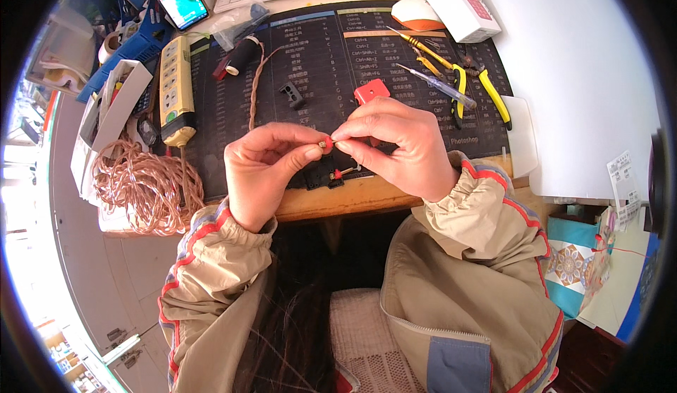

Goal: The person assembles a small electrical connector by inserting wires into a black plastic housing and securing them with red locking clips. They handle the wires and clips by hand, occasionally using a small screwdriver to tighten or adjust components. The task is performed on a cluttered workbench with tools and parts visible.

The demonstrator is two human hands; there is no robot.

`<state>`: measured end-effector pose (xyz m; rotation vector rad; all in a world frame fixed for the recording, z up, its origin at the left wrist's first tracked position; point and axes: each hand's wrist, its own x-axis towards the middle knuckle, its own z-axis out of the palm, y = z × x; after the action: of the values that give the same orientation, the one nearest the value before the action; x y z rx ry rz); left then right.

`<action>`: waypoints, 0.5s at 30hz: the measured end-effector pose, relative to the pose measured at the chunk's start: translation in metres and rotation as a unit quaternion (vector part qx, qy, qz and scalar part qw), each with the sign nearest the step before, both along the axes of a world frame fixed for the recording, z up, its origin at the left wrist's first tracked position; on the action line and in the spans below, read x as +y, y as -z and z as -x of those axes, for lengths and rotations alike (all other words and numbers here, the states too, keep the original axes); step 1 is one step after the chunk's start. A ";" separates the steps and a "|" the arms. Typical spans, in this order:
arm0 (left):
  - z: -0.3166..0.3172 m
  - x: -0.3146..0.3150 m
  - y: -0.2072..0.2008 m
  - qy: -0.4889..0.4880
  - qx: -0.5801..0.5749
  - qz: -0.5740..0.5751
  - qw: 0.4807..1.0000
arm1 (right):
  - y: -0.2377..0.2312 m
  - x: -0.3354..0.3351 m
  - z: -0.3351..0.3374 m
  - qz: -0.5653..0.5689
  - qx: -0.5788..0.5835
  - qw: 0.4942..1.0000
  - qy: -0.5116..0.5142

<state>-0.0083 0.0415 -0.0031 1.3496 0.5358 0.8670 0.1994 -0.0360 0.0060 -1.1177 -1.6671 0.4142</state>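
Red-and-brass part [326,143] pinched by left hand [259,164] and right hand [407,137], over dark mat [310,62].

Free passage: upper-middle of black desk mat [317,51], between twisted cord [254,90] and clear-handled screwdriver [458,96]. Near end closed by left hand [262,167] and right hand [405,139]; low obstacles there: black plastic block [291,95], red block [371,91]. Left flank obstructed by power strip [176,86]; right by yellow-handled pliers [495,100].
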 end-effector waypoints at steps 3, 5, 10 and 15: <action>0.002 -0.001 0.003 0.008 -0.017 0.014 1.000 | 0.000 -0.004 0.002 0.054 0.031 0.998 -0.007; 0.003 -0.003 0.006 0.005 -0.022 0.027 0.999 | 0.001 -0.007 0.004 0.079 0.055 0.995 -0.010; -0.002 -0.002 0.009 -0.017 -0.024 -0.025 0.999 | -0.001 -0.007 0.006 0.094 0.109 0.990 -0.011; 0.000 -0.005 -0.004 -0.050 0.048 -0.055 0.996 | -0.010 -0.001 0.000 0.101 0.059 0.993 -0.013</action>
<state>-0.0084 0.0360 0.0006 1.4810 0.6428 0.9286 0.1998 -0.0369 0.0159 -1.1961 -1.5616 0.6647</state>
